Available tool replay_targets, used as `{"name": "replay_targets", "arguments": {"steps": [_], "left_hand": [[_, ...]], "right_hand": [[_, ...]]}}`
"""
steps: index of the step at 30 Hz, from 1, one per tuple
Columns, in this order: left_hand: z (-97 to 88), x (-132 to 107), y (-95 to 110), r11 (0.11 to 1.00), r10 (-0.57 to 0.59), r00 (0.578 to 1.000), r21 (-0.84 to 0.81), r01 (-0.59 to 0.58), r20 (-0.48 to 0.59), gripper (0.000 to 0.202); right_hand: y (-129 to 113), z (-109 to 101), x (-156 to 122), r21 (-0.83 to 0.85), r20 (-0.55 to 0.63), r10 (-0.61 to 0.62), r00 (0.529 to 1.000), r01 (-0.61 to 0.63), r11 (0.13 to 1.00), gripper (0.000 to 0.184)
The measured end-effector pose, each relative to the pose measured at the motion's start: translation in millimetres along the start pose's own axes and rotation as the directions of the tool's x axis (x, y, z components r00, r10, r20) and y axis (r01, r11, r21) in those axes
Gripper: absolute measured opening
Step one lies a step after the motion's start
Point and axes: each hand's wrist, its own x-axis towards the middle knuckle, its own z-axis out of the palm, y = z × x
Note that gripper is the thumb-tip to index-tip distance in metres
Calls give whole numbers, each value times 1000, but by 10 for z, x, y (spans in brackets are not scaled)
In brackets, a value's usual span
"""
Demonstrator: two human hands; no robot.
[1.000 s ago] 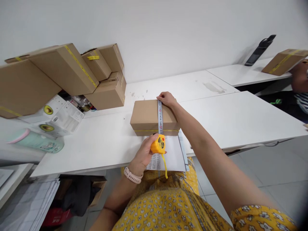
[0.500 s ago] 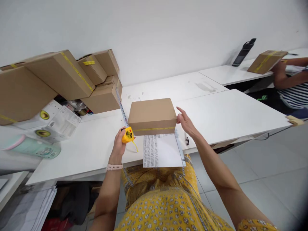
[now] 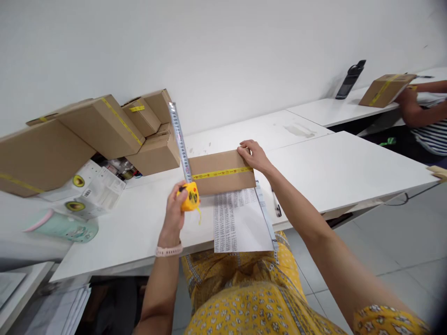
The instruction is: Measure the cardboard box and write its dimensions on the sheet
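My left hand (image 3: 178, 204) is closed round a yellow tape measure (image 3: 190, 197) just left of a small cardboard box (image 3: 220, 174). Its white blade (image 3: 179, 139) sticks up and away, free at the far end. My right hand (image 3: 253, 154) grips the box's upper right corner. The box stands on the white table (image 3: 335, 167) with its yellow-taped face turned toward me. A printed sheet (image 3: 239, 221) lies in front of the box, hanging over the table's near edge.
Several cardboard boxes (image 3: 101, 130) are stacked at the left, with white avocado-print cartons (image 3: 89, 188) and a mint bottle (image 3: 63, 225) below them. A pen (image 3: 276, 207) lies right of the sheet. Another person's arm (image 3: 419, 109) reaches a box (image 3: 384, 88) at far right.
The tape came off the box top and my left hand swung it to the box's left, blade sticking up. My right hand let go, then gripped the box and tipped it over.
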Motion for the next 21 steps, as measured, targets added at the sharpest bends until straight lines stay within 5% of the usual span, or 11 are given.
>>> {"name": "replay_targets", "arguments": {"steps": [4,9,15,21], "left_hand": [[244,-289,-346,986,-155,982,-50,161,108,54],[488,-372,-678,956,-267,959,-96,276,96,57],[631,-427,-825,937,-318,946,-131,324,63,63],[692,-498,-918,934,-324,944,-132,330,66,61]], "right_hand": [[-48,80,275,-130,93,-39,995,51,990,30],[-65,234,422,-358,64,-140,988,154,921,40],[-38,310,402,-488,80,-225,971,235,841,66],[-10,315,420,-559,143,-276,950,308,770,68]]}}
